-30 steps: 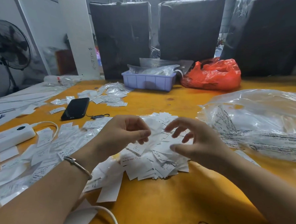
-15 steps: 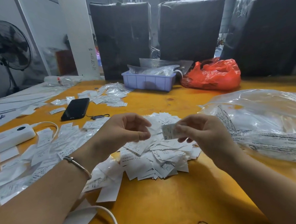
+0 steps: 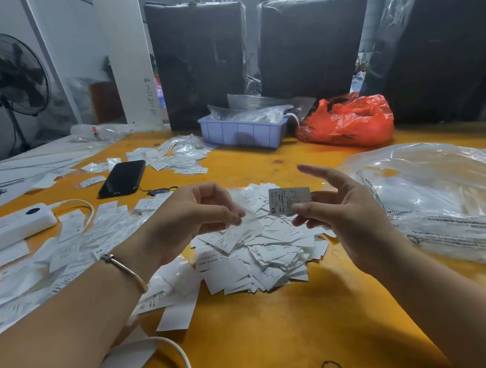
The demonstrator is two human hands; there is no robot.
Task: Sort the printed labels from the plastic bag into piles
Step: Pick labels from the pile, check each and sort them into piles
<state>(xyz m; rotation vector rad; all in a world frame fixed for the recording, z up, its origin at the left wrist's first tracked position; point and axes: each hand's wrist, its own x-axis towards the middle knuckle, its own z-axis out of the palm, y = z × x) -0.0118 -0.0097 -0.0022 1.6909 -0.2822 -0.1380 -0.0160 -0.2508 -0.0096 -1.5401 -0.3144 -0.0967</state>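
A heap of white printed labels (image 3: 263, 252) lies on the yellow table (image 3: 256, 339) in front of me. My right hand (image 3: 344, 217) pinches one label marked "XS" (image 3: 287, 200) between thumb and fingers, held above the heap. My left hand (image 3: 189, 217) hovers over the heap's left side and pinches a small clear plastic sleeve (image 3: 245, 229) that looks blurred. More labels (image 3: 72, 239) spread in a loose pile to the left. A large clear plastic bag (image 3: 429, 199) lies at the right.
A black phone (image 3: 122, 179) and a white power bank (image 3: 11, 228) with its cable lie at the left. A purple tray (image 3: 242, 130) and a red bag (image 3: 349, 120) sit at the back, before black wrapped bundles. Another label pile (image 3: 178, 158) lies near the tray.
My right hand picked one label out of the heap and lifted it up and slightly right. My left hand stayed over the heap, now with a clear sleeve in its fingers.
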